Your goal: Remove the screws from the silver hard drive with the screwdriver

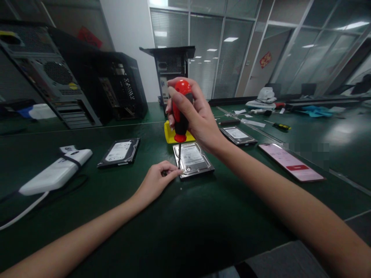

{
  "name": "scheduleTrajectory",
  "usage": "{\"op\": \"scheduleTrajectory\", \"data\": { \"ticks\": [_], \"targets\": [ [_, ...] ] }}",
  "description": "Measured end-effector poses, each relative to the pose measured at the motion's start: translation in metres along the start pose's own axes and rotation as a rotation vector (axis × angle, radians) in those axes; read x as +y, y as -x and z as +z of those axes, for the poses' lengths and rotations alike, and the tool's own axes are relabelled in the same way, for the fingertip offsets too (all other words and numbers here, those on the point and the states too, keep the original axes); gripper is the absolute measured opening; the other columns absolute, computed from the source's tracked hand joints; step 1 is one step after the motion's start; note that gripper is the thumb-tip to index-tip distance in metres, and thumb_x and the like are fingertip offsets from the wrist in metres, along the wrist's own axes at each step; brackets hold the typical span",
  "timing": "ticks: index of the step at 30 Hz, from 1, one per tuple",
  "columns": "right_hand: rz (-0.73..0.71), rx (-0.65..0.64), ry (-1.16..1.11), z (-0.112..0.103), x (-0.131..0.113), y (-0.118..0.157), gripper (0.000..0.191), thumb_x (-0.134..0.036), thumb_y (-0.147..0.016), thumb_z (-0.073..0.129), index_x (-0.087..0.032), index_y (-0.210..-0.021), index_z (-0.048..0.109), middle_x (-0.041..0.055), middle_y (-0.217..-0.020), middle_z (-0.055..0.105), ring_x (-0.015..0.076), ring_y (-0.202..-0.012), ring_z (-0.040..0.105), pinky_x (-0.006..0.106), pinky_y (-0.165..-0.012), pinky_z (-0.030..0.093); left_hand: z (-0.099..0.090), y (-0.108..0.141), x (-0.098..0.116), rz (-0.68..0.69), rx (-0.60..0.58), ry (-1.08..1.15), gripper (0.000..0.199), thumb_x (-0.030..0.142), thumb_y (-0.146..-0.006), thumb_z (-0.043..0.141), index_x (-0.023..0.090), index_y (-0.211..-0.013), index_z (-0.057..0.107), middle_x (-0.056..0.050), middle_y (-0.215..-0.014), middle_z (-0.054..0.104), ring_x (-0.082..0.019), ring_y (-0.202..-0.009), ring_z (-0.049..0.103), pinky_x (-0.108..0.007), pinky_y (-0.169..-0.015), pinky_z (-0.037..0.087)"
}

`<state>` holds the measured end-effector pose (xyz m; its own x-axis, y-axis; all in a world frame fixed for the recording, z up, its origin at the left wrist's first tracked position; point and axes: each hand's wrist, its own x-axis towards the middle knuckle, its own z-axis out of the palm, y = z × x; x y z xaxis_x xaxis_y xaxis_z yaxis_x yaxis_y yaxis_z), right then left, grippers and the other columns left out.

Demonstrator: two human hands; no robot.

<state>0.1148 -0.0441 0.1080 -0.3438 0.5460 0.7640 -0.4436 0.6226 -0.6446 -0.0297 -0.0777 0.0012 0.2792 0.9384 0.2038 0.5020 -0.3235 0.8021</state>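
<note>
A silver hard drive (193,158) lies label up on the green table in front of me. My right hand (194,112) grips a red and black screwdriver (181,116) by its handle, upright over the drive. The shaft runs down to the drive's near left corner. At that corner my left hand (162,175) is closed, thumb and fingers pinched beside the screwdriver's tip; what they hold, if anything, is too small to tell. A tiny pale speck (181,189) lies on the table just in front. Behind the drive is a yellow object (170,133), partly covered by the right hand.
Other hard drives lie left (118,151) and right (238,135). A white power strip (58,172) is at far left, a phone (291,161) at right. Computer cases (55,73) stand behind. A second screwdriver (281,126) and a blue cloth (317,111) are farther right.
</note>
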Motion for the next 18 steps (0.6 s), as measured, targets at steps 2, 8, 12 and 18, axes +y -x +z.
{"op": "scheduleTrajectory", "data": {
  "ticks": [2, 8, 12, 18],
  "targets": [
    [0.007, 0.008, 0.015, -0.001, 0.0, -0.001, 0.021, -0.033, -0.089, 0.05, -0.025, -0.107, 0.044, -0.002, -0.078, 0.048, 0.0099, -0.06, 0.048, 0.024, -0.058, 0.045, 0.0, 0.0, -0.001, -0.004, 0.007, -0.005, 0.027, 0.041, -0.08, 0.06, 0.016, -0.075, 0.068, -0.003, -0.077, 0.06, -0.019, -0.074, 0.055, -0.029, -0.068, 0.04],
    [0.005, 0.029, 0.067, -0.004, -0.001, -0.003, 0.024, -0.04, -0.087, 0.052, -0.028, -0.107, 0.044, -0.0035, -0.077, 0.05, 0.0083, -0.059, 0.05, 0.022, -0.057, 0.046, -0.003, 0.0, -0.003, 0.013, -0.022, 0.015, 0.026, 0.04, -0.083, 0.058, 0.017, -0.082, 0.07, -0.003, -0.081, 0.061, -0.018, -0.076, 0.054, -0.029, -0.068, 0.04],
    [0.019, 0.036, 0.136, -0.008, -0.005, -0.003, 0.025, -0.042, -0.088, 0.049, -0.027, -0.108, 0.044, -0.0063, -0.075, 0.05, 0.0048, -0.057, 0.051, 0.018, -0.056, 0.045, -0.013, 0.001, -0.007, 0.04, -0.103, -0.033, 0.024, 0.042, -0.079, 0.064, 0.02, -0.089, 0.071, -0.002, -0.085, 0.059, -0.016, -0.073, 0.052, -0.027, -0.064, 0.039],
    [0.045, 0.048, 0.176, -0.011, -0.002, -0.003, 0.029, -0.046, -0.088, 0.047, -0.028, -0.111, 0.044, -0.0071, -0.076, 0.05, 0.0026, -0.056, 0.051, 0.016, -0.056, 0.044, -0.014, 0.0, -0.011, 0.067, -0.109, -0.06, 0.022, 0.039, -0.076, 0.068, 0.021, -0.089, 0.071, -0.001, -0.082, 0.055, -0.015, -0.07, 0.05, -0.026, -0.062, 0.038]
  ]
}}
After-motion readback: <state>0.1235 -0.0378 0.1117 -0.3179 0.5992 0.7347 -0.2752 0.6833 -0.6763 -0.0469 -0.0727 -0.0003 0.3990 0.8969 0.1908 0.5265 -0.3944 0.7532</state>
